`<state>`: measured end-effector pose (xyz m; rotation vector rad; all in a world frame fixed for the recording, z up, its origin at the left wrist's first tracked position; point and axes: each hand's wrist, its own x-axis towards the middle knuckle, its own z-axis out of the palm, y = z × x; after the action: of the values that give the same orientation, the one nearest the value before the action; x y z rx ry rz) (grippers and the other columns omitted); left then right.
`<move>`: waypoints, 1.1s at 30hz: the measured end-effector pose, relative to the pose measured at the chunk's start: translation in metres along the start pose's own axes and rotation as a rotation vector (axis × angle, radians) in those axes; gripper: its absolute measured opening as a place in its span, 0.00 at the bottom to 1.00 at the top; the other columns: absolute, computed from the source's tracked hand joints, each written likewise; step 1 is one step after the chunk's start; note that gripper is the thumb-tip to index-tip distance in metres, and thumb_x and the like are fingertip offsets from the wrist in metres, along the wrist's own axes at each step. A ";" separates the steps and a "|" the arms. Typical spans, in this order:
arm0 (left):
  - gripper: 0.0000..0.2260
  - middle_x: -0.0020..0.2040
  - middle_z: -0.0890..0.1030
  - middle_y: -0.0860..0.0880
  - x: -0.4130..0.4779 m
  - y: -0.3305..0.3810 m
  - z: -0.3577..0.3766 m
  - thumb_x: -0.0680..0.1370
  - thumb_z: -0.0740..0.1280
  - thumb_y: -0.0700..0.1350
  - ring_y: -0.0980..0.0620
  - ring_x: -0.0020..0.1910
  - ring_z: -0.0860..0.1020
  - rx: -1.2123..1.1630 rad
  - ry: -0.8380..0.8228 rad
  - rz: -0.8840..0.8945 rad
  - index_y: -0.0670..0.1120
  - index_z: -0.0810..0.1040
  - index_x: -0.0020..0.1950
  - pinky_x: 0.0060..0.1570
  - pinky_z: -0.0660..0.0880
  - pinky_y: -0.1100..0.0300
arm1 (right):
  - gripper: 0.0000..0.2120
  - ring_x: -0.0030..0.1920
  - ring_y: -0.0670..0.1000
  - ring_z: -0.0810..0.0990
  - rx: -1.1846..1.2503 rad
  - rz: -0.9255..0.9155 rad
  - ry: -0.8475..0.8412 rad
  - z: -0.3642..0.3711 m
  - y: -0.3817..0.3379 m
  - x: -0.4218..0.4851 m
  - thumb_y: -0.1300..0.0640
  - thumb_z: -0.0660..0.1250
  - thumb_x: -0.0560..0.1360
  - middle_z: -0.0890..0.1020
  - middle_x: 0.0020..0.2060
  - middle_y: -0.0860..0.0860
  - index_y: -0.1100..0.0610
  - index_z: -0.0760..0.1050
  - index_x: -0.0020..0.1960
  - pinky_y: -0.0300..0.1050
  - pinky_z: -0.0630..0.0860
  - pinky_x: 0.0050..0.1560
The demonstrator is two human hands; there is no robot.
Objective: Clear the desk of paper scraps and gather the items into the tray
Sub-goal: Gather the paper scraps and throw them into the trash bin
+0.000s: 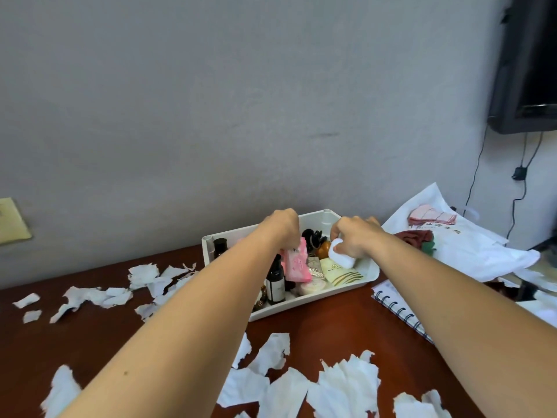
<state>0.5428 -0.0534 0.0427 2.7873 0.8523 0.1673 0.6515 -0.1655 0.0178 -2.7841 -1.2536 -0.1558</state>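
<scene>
The dark red-brown wooden desk [331, 324] is littered with torn white paper scraps [346, 384], in front and to the left of the white rectangular plastic tray [316, 221]. The tray stands by the wall. Over it, the left hand [281, 226] pinches a soft pink packet [297, 263] with curled fingers. The right hand [355, 236] grips a small white bottle [340, 257].

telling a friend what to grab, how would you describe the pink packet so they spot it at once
Look at the white tray against the wall at the back of the brown desk. Near its middle the left hand pinches a flat pink packet, next to a dark bottle. It is the only pink thing in the tray; the right hand holds a white item.
</scene>
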 end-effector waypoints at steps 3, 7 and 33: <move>0.16 0.59 0.78 0.43 0.000 -0.001 0.001 0.74 0.66 0.38 0.42 0.56 0.77 0.119 0.008 0.032 0.43 0.75 0.62 0.53 0.75 0.52 | 0.15 0.63 0.55 0.74 -0.038 0.001 -0.019 0.001 -0.001 0.001 0.57 0.61 0.77 0.78 0.61 0.52 0.50 0.75 0.62 0.50 0.63 0.62; 0.20 0.63 0.75 0.44 -0.004 0.000 0.002 0.74 0.66 0.40 0.43 0.63 0.69 0.302 0.033 0.057 0.45 0.72 0.66 0.57 0.69 0.52 | 0.16 0.61 0.55 0.75 -0.095 0.002 -0.032 0.002 -0.003 0.000 0.61 0.59 0.77 0.79 0.59 0.52 0.53 0.76 0.62 0.51 0.63 0.63; 0.26 0.77 0.60 0.49 -0.206 -0.055 -0.086 0.81 0.51 0.59 0.47 0.75 0.59 0.350 -0.037 0.031 0.50 0.57 0.76 0.73 0.56 0.48 | 0.15 0.56 0.59 0.78 0.058 -0.245 -0.074 -0.104 -0.122 -0.146 0.53 0.66 0.76 0.79 0.59 0.56 0.55 0.78 0.61 0.44 0.75 0.54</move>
<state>0.3279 -0.1098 0.1034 3.1155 0.9067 -0.0333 0.4581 -0.2055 0.1062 -2.6015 -1.5877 -0.0307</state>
